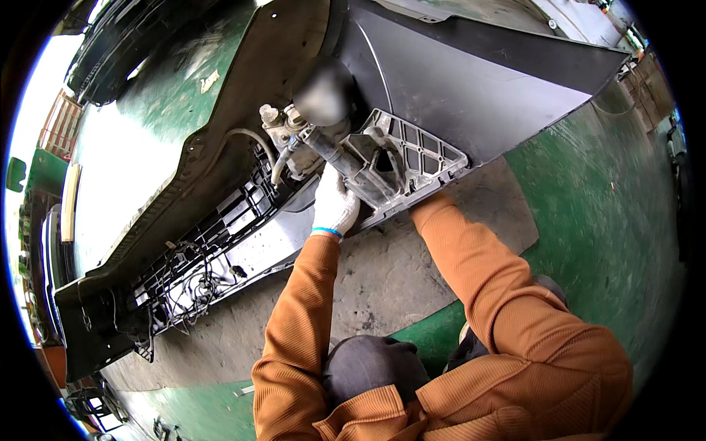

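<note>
A long black car bumper [456,81] lies with its hollow inner side towards me. Near its middle sit a ribbed dark plastic bracket [430,151] and a greyish metal assembly [283,136] with a short hose and a cylindrical body. My left hand [336,206], in a white knit glove with a blue cuff edge, reaches in beside the bracket, under the cylindrical body. Its fingers are mostly hidden there, so their grip cannot be made out. My right forearm goes beneath the bumper's near edge below the bracket, and the hand is hidden behind it.
Thin black wiring [195,283] tangles over the bumper's left part. A grey mat [397,272] lies beneath, on a green floor [588,213]. Dark stacked parts [132,44] stand at the far left. My knee [375,364] is close to the mat. A round patch above the metal assembly is blurred.
</note>
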The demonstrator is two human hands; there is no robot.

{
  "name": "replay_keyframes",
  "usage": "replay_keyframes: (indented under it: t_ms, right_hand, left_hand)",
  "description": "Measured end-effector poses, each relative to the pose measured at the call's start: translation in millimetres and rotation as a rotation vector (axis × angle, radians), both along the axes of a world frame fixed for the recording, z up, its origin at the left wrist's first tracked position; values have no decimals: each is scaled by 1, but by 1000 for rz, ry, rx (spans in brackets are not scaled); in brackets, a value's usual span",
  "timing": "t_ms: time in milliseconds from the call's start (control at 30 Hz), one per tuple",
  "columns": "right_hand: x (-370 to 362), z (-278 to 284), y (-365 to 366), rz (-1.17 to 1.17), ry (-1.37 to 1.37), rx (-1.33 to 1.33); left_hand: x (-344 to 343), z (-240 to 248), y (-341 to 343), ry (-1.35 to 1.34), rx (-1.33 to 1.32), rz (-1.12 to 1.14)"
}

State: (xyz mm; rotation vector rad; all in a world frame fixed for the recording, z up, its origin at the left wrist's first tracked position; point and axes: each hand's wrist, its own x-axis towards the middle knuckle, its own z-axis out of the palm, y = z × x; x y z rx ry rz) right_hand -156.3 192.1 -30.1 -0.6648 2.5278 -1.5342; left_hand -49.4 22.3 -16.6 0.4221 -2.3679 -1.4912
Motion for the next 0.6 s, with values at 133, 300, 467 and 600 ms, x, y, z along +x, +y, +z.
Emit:
replay_keyframes:
  t_ms: [133,300,467,600]
  right_hand:
    - [-1,-1,1,3,-3,-13]
    - [-2,-1,2,2,-10,-34]
    - [-2,0,1,7,-4,-62]
    - [-3,0,3,1,-16,-78]
  left_hand:
    - [-3,-3,-4,-13,-231,50]
    - [-6,15,-14,-9,-255,-26]
    - [-11,7,-22,-109,-370,-56]
    - [-11,7,-11,-28,-290,-31]
